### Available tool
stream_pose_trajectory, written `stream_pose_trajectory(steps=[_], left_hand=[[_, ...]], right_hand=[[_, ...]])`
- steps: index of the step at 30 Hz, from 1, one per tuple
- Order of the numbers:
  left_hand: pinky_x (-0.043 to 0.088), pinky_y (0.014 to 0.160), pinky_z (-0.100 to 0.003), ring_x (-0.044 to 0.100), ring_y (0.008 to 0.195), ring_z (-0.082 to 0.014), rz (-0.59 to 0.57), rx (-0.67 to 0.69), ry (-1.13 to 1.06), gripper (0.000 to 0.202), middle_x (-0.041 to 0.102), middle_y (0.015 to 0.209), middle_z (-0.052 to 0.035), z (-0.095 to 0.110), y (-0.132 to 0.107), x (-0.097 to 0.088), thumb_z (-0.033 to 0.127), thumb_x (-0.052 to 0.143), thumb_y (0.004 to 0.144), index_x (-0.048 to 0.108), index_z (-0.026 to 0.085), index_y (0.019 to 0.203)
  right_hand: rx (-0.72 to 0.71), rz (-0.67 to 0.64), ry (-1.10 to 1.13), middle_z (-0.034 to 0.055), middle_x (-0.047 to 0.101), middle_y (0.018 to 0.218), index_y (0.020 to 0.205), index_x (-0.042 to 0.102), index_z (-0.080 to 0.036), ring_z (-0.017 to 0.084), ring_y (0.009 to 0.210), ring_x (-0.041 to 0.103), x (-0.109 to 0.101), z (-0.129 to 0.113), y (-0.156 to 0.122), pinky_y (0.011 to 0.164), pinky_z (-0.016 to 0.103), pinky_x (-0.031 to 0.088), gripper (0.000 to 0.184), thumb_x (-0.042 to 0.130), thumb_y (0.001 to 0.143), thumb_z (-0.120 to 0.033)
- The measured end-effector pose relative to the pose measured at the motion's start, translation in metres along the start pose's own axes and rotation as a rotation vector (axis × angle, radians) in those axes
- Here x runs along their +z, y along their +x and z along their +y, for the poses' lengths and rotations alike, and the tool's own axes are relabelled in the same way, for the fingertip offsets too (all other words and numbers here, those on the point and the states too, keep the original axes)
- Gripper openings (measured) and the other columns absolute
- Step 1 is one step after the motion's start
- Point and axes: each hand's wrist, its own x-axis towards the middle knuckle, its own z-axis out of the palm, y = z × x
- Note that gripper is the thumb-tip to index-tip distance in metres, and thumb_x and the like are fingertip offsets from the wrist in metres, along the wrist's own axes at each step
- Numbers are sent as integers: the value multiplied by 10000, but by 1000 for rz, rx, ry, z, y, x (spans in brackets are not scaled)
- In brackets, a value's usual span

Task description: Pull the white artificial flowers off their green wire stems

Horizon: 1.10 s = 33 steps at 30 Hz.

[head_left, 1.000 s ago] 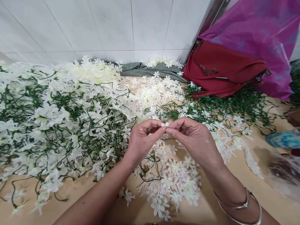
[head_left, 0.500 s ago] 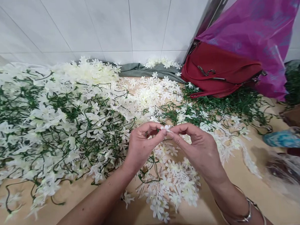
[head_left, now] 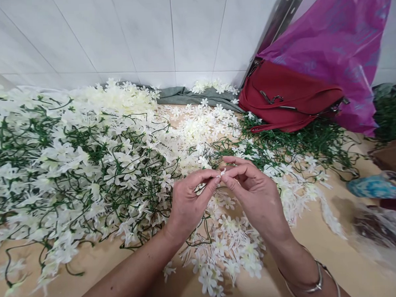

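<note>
A tan tabletop carries a broad heap of white artificial flowers on green stems across its left side. Loose white blossoms spread over the middle, towards the grey-green cloth along the back. Nearer the front edge lies a cluster of white flowers with pale stalks. A tangle of bare green stems covers the right rear, with a blue-and-white patterned item and a clear plastic bag at far right.
</note>
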Motion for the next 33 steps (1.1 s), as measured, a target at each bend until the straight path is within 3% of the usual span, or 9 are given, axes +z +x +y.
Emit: stream_pose_trajectory(steps=[3,6,10,15,18,22,24,28,33], left_hand=[[586,890,-284,752,953,-156,-11,52,15,129,811,1034,-35,1,-2,0,182,688,967,770,213,1061],[587,955,-318,750,1036,-173,-33,50,-21,187,804,1125,-44,1,-3,2,184,670,981,755,229,1141],[587,969,-332,738,1073,-188,-30,10,-75,198,788,1161,-61,4,-4,1,209,631,1007,746,225,1167],[578,965,-338,735,1060,-200,50,-128,-207,242,736,1254,-90,11,-2,-4,286,581,1036,697,211,1234],[573,950,-323,697,1156,-211,67,-203,-368,286,678,1365,-88,16,1,-4,266,518,1050,654,225,1298],[527,1066,-356,593,1354,-239,46,-316,-655,327,646,1437,-70,19,6,-4,198,459,1034,661,227,1289],[508,1102,-369,606,1348,-234,34,-361,-729,315,662,1423,-76,18,8,-3,193,463,1035,668,220,1274],[589,934,-329,737,1094,-195,-49,-357,-678,308,700,1347,-102,12,10,-3,204,522,1035,617,235,1327],[558,703,-236,718,940,-152,-109,-209,-443,298,727,1206,-105,2,9,-5,236,535,1041,606,225,1330]], right_hand=[[4,-51,92,70,724,1170,817,719,-232,233,1097,691,-1,3,1,986,413,533,78,753,888,-225],[-152,48,52,40,730,943,831,735,-241,217,1004,697,1,4,0,1007,428,522,99,744,884,-158],[-271,96,100,23,727,884,829,738,-253,206,964,701,1,6,-1,1000,428,535,179,741,856,-76],[-194,86,205,2,728,829,779,701,-251,180,914,707,-3,10,2,929,360,566,190,763,832,-79],[-67,84,226,-9,735,852,807,682,-255,159,893,705,-5,12,4,864,298,568,175,792,824,-121],[90,51,230,-15,720,868,936,733,-268,127,808,662,-7,18,3,757,232,541,137,816,839,-220],[112,37,241,-16,712,855,932,749,-268,123,789,640,-8,20,2,734,224,524,108,816,847,-265],[132,22,269,-6,729,856,876,753,-265,153,823,657,-9,20,2,802,280,533,118,840,830,-331],[202,5,347,-1,737,822,801,766,-262,160,764,656,-10,17,6,776,312,543,191,912,736,-367]])
